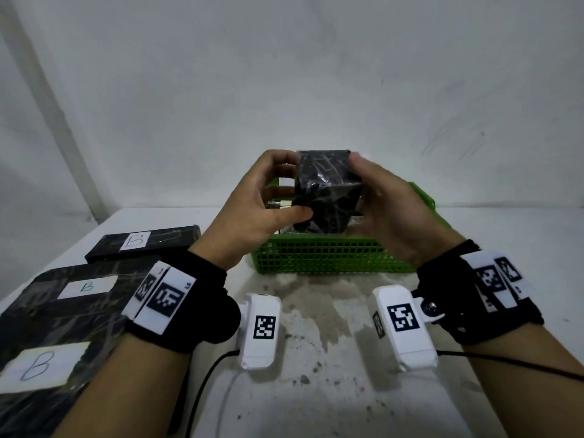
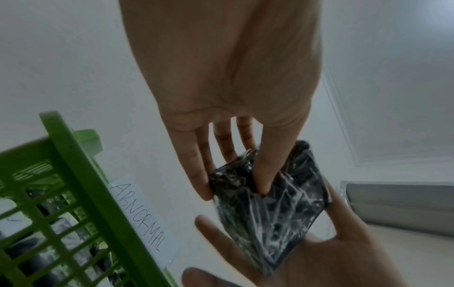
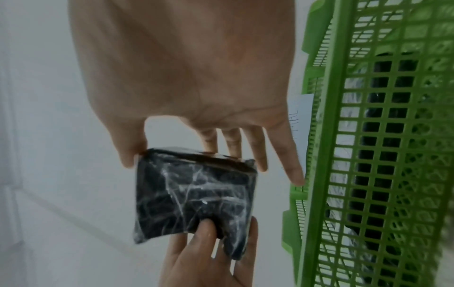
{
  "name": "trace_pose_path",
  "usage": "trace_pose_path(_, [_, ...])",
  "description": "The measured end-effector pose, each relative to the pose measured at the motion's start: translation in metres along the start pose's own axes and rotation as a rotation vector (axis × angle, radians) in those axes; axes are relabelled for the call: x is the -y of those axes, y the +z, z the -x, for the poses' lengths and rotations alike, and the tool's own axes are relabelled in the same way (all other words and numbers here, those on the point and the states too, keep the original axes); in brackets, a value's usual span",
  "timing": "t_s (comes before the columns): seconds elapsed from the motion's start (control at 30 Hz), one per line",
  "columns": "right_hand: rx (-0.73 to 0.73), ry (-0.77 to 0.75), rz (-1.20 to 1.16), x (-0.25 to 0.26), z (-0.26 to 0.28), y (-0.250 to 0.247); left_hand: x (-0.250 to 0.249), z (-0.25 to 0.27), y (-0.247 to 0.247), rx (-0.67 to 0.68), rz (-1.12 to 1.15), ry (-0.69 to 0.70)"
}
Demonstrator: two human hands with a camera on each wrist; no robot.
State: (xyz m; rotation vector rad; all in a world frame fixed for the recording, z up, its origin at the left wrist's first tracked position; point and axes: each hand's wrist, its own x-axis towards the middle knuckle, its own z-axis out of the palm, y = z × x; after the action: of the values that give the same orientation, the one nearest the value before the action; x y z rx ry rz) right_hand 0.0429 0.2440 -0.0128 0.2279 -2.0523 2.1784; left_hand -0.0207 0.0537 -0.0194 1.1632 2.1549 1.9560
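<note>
In the head view, both hands are holding a small black box [image 1: 327, 191] wrapped in clear film up in the air, above the green basket [image 1: 316, 259] on the white table [image 1: 316, 390]. The left hand [image 1: 252, 200] is gripping the box's left side, its thumb lying on the near face and its fingers curling round the back. The right hand [image 1: 395, 210] is clasping the right side, with its thumb at the top corner. Flat black packs [image 1: 142, 243] marked "B" are lying well to the left.

In the left wrist view, the left thumb is pressing into a crumpled-looking corner of the box, while the right palm is cupping it from beneath. A paper label [image 2: 140, 217] reading "ABNORMAL" is sitting by the basket's rim.

In the right wrist view, the right thumb and three fingers are pinching the box's top edge, the little finger is pointing free towards the basket, and the left fingers are supporting the box from below.

This looks like the checking step: the box is being turned and examined. The next move probably calls for a decision, then for lowering the box into the basket if that corner counts as a fault.
</note>
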Motion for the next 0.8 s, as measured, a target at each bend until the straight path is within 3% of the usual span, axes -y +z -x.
trace_pose_path(0.13, [-0.024,0.019,-0.103,-0.003,-0.002,0.002,-0.001,0.000,0.000,0.011,-0.054,0.118])
trace_pose_path(0.23, [-0.094,-0.102,-0.056,-0.004,-0.006,0.007,-0.002,-0.001,0.001,0.014,-0.043,0.141])
trace_pose_path(0.37, [-0.144,-0.290,0.117,-0.007,-0.006,0.009,-0.009,0.001,0.002,-0.023,0.079,0.065])
trace_pose_path(0.47, [-0.085,-0.346,0.152,-0.009,-0.006,0.008,-0.017,0.003,0.004,-0.082,0.067,-0.046])
trace_pose_path(0.63, [0.046,-0.360,0.131,-0.014,-0.006,0.005,-0.021,0.001,0.003,-0.076,0.079,-0.231])
trace_pose_path(0.8, [0.020,-0.255,-0.076,-0.007,-0.010,0.006,-0.018,0.002,0.002,-0.059,0.133,-0.151])
